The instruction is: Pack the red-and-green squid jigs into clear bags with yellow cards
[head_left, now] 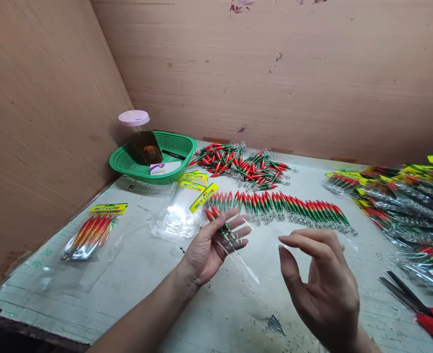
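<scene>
My left hand (211,245) is palm up over the table, its fingers lightly curled under a few red-and-green fishing lures (221,226) and a clear plastic bag (238,257) that hangs from them. My right hand (321,284) hovers to the right, fingers apart and bent, holding nothing. Just beyond the hands a long row of red-and-green lures (286,206) lies side by side. A loose pile of the same lures (243,166) lies further back. A stack of empty clear bags with yellow labels (187,206) sits left of the row.
A green plastic basket (128,164) with a pink-lidded jar (134,118) stands at the back left. One packed lure bag (91,235) lies at left. Many packed bags (411,206) are heaped at right. Red-handled scissors (422,309) lie at the right front. Wooden walls enclose the table.
</scene>
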A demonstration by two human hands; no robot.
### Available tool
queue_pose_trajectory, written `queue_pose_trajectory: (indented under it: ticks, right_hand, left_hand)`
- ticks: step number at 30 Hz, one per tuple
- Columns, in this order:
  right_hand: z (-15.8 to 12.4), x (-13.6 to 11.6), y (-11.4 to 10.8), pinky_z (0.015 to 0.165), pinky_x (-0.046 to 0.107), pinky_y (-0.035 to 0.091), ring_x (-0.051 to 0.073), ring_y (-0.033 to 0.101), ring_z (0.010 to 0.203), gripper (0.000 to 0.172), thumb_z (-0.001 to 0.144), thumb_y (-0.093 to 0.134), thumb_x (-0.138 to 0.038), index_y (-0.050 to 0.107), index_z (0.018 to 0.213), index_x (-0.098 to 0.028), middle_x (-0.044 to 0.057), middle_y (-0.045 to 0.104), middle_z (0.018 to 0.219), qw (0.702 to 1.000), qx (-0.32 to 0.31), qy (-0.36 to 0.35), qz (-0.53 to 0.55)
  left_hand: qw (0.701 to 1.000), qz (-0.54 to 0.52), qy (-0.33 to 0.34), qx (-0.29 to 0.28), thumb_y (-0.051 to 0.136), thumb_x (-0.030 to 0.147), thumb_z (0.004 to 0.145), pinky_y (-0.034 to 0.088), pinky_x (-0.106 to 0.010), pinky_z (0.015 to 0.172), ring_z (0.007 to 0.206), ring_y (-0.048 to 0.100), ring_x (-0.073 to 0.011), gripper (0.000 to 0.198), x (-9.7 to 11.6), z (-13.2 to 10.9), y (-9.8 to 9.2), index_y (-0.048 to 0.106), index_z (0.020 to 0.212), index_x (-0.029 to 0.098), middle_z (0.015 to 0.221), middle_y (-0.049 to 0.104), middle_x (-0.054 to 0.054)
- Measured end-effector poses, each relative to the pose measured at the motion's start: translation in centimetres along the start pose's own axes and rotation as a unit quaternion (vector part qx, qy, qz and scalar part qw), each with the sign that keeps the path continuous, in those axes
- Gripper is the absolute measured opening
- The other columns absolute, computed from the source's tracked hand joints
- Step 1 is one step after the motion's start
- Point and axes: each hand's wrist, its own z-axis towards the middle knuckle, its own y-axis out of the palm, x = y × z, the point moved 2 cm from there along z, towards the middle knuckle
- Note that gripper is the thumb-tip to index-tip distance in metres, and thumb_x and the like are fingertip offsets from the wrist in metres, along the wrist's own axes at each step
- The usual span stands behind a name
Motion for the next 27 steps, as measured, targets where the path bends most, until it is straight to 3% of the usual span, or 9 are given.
queue_pose_trajectory:
  ticks: [3, 5, 7, 10, 13, 16, 19, 23, 27]
  right_hand:
    - [-0.6, 1.0, 0.2, 0.073, 0.037, 0.039, 0.019, 0.052, 0.084, 0.025, 0.084, 0.054, -0.007, 0.054, 0.106, -0.019, 0.005, 0.054, 0.09, 0.998, -0.032, 0.023, 0.051]
    - [-0.9, 1.4, 0.3, 0.073, 0.037, 0.038, 0.019, 0.052, 0.082, 0.023, 0.083, 0.055, -0.007, 0.054, 0.104, -0.018, 0.005, 0.054, 0.089, 0.999, -0.02, 0.021, 0.04]
    - [-1.3, 1.7, 0.8, 0.069, 0.034, 0.038, 0.017, 0.051, 0.077, 0.017, 0.084, 0.054, -0.007, 0.054, 0.097, -0.018, 0.004, 0.055, 0.082, 0.999, -0.04, 0.014, 0.025]
    - [-2.3, 1.7, 3.3, 0.061, 0.029, 0.04, 0.016, 0.05, 0.07, 0.013, 0.086, 0.051, -0.007, 0.053, 0.089, -0.018, 0.003, 0.057, 0.076, 0.98, -0.195, -0.022, 0.04]
    - [-3.8, 0.9, 6.6, 0.06, 0.027, 0.044, 0.017, 0.052, 0.074, 0.014, 0.084, 0.051, -0.007, 0.055, 0.093, -0.018, 0.005, 0.06, 0.082, 0.953, -0.29, -0.06, 0.066]
    - [-4.7, 0.2, 9.3, 0.06, 0.029, 0.043, 0.019, 0.049, 0.072, 0.011, 0.084, 0.05, -0.008, 0.055, 0.086, -0.018, 0.006, 0.059, 0.079, 0.95, -0.299, -0.075, 0.054]
    - [-5.0, -0.2, 9.9, 0.059, 0.03, 0.041, 0.02, 0.047, 0.071, 0.014, 0.081, 0.047, -0.006, 0.052, 0.077, -0.019, 0.007, 0.057, 0.076, 0.95, -0.3, -0.074, 0.045]
    - [-4.7, -0.3, 5.8, 0.058, 0.028, 0.042, 0.018, 0.049, 0.07, 0.015, 0.075, 0.048, -0.007, 0.048, 0.079, -0.021, 0.005, 0.056, 0.077, 0.946, -0.313, -0.048, 0.071]
    - [-3.6, -0.7, -1.2, 0.057, 0.024, 0.043, 0.015, 0.053, 0.067, 0.005, 0.09, 0.047, -0.019, 0.047, 0.086, -0.023, 0.001, 0.054, 0.073, 0.912, -0.338, 0.035, 0.229]
  left_hand:
    - [0.997, 0.046, 0.067, -0.001, 0.057, 0.026, 0.087, 0.057, -0.032, 0.071, 0.086, 0.071, -0.0225, 0.021, 1.1, -0.3, -0.1, 0.068, 0.1, 0.014, 0.101, 0.073, -0.01]
    - [0.973, 0.133, 0.187, -0.009, 0.064, 0.029, 0.083, 0.056, -0.034, 0.08, 0.092, 0.069, -0.024, 0.023, 2.3, -0.7, -0.3, 0.068, 0.101, 0.015, 0.103, 0.073, -0.01]
    - [0.908, 0.259, 0.33, -0.001, 0.07, 0.029, 0.078, 0.05, -0.034, 0.092, 0.1, 0.067, -0.0246, 0.022, 3.7, -1.3, -0.5, 0.071, 0.096, 0.016, 0.104, 0.073, -0.009]
    - [0.814, 0.384, 0.435, 0.022, 0.072, 0.026, 0.076, 0.044, -0.031, 0.1, 0.105, 0.064, -0.0239, 0.015, 5.2, -1.9, -0.6, 0.074, 0.087, 0.016, 0.101, 0.073, -0.008]
    - [0.847, 0.337, 0.412, -0.008, 0.066, 0.028, 0.082, 0.045, -0.033, 0.099, 0.102, 0.066, -0.0219, 0.022, 5.4, -1.5, -0.7, 0.071, 0.1, 0.017, 0.102, 0.074, -0.007]
    - [0.902, 0.238, 0.36, -0.03, 0.066, 0.03, 0.082, 0.048, -0.036, 0.096, 0.094, 0.069, -0.0216, 0.023, 4.8, -0.7, -0.6, 0.07, 0.1, 0.016, 0.094, 0.075, -0.007]
    - [0.934, 0.175, 0.312, -0.011, 0.071, 0.03, 0.076, 0.052, -0.037, 0.09, 0.091, 0.07, -0.0235, 0.024, 4.4, -0.2, -0.6, 0.07, 0.094, 0.013, 0.092, 0.075, -0.009]
    - [0.962, 0.098, 0.251, 0.032, 0.071, 0.024, 0.076, 0.056, -0.038, 0.081, 0.087, 0.071, -0.0249, 0.033, 4.4, 0.0, -0.8, 0.064, 0.106, 0.013, 0.095, 0.075, -0.01]
    - [0.981, 0.072, 0.173, 0.045, 0.061, 0.018, 0.082, 0.057, -0.033, 0.077, 0.084, 0.072, -0.0231, 0.029, 4.0, 0.2, -0.8, 0.064, 0.11, 0.011, 0.09, 0.075, -0.01]
